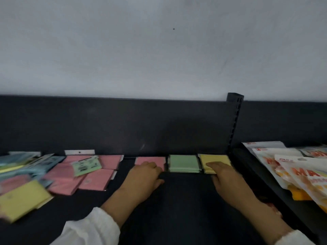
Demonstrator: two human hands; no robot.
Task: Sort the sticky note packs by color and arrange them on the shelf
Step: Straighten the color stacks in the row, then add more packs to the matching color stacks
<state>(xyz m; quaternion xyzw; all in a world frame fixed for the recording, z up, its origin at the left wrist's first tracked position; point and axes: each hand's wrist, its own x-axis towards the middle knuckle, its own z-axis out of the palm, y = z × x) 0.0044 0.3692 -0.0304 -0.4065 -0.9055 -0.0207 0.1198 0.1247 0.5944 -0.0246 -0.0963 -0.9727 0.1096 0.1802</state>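
Three sorted stacks sit against the back of the dark shelf (177, 200): a pink pack (150, 160), a green stack (183, 163) and a yellow stack (215, 160). My left hand (143, 175) rests on the pink pack with fingers bent over its front edge. My right hand (226, 177) lies with its fingers on the front of the yellow stack. To the left lies an unsorted heap: several pink packs (95, 179), a green pack (86, 167) on top of them, blue packs (23, 165) and a large yellow pack (23, 198).
A black perforated upright (234, 121) divides the shelf. Right of it, a raised section holds white and orange snack bags (290, 167). A dark back panel (123, 126) and a grey wall stand behind.
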